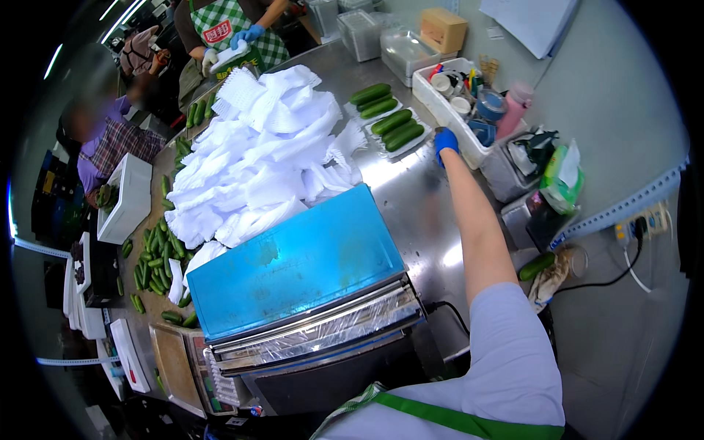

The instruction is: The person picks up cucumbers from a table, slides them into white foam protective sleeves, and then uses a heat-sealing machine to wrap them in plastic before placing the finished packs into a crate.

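My right hand (446, 145), in a blue glove, reaches far out over the steel table (423, 220), beside the rim of a white bin (467, 148). Something small and dark shows at its fingertips; whether I grip it is unclear. Just left of the hand, cucumbers (397, 130) lie on a white tray, with a second tray of cucumbers (374, 100) behind. A large heap of white foam netting (264, 148) covers the middle. Before me stands a wrapping machine with a blue top (297, 264) and clear film (319, 333) along its front. My left hand is out of view.
Loose cucumbers (159, 256) are spread at the left, near a white foam box (127, 198). Across the table a co-worker's gloved hand (247, 35) holds something white. The white bin contains jars, with a pink bottle (514, 107) beside it. A black cable (454, 313) lies right of the machine.
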### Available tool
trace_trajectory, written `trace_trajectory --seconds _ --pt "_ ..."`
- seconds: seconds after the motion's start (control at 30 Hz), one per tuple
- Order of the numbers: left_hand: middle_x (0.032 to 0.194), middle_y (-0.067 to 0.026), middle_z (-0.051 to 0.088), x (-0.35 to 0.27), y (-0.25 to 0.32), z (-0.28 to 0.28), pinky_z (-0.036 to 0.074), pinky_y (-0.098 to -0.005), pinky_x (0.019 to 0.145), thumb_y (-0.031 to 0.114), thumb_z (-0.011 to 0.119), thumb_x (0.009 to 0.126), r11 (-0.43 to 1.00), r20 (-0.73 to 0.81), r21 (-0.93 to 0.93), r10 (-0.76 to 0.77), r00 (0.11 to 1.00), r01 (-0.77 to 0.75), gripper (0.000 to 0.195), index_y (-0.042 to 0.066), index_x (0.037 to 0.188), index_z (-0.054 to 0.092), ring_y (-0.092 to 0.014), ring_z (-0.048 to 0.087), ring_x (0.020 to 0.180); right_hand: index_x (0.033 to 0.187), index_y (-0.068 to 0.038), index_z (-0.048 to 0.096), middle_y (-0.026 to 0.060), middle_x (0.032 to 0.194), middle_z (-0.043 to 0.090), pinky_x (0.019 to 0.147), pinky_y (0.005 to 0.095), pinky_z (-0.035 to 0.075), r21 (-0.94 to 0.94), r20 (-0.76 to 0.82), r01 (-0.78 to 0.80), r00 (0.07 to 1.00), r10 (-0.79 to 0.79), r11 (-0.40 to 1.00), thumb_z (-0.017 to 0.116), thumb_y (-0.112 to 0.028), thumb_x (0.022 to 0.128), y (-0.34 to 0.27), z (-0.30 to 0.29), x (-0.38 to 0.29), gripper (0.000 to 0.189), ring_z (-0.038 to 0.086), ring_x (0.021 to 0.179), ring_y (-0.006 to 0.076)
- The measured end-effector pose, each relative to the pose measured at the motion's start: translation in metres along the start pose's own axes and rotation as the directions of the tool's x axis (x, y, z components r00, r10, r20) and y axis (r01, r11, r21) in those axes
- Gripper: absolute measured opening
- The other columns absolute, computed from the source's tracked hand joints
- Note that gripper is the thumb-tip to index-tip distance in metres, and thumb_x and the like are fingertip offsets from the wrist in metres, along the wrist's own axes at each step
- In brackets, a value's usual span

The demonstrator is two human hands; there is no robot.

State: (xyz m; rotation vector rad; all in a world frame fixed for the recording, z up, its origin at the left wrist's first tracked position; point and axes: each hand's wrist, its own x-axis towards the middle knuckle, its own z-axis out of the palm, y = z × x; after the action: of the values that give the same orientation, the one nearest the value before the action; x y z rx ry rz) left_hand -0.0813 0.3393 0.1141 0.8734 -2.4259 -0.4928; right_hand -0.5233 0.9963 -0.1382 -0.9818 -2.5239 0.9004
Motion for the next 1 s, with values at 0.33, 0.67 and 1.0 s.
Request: trace_trajectory --seconds 0.33,0.67,1.0 --pt "0.082 -0.0128 0.058 -0.003 0.012 0.018 0.042 -0.0295 0.068 0.012 0.044 0.081 0.996 0.089 -0.038 -0.079 0.993 0.082 0.022 -0.004 0.089 0.056 -0.02 0.052 0.071 0.091 -0.009 0.058 0.0126 0.085 0.058 0.07 0.0322 0.042 0.191 0.142 -0.029 0.99 0.001 0.981 0.052 -0.013 0.069 0.023 0.037 0.043 0.024 0.056 0.079 0.0248" --pt "0.071 -0.0045 0.052 0.096 0.133 0.103 0.039 -0.0228 0.062 0.011 0.038 0.082 0.914 0.246 -0.369 0.27 0.931 -0.168 0.024 -0.002 0.094 0.055 -0.011 0.047 0.064 0.099 0.001 0.042 0.0224 0.088 0.054 0.067 0.0374 0.045 0.25 0.328 -0.242 0.932 0.153 0.938 0.052 -0.012 0.065 0.049 0.006 -0.061 0.038 0.055 0.079 0.032" --pt "0.095 -0.0123 0.054 -0.039 0.424 0.19 0.038 -0.0258 0.075 0.006 0.048 0.076 0.585 0.6 -0.782 0.8 -0.003 -0.214 0.035 0.002 0.11 0.044 -0.016 0.05 0.082 0.106 -0.001 0.036 0.0182 0.081 0.054 0.043 0.0329 0.045 0.578 0.369 -0.555 0.832 0.415 0.598 0.051 -0.001 0.063 0.096 -0.107 -0.223 0.045 0.056 0.054 0.026"
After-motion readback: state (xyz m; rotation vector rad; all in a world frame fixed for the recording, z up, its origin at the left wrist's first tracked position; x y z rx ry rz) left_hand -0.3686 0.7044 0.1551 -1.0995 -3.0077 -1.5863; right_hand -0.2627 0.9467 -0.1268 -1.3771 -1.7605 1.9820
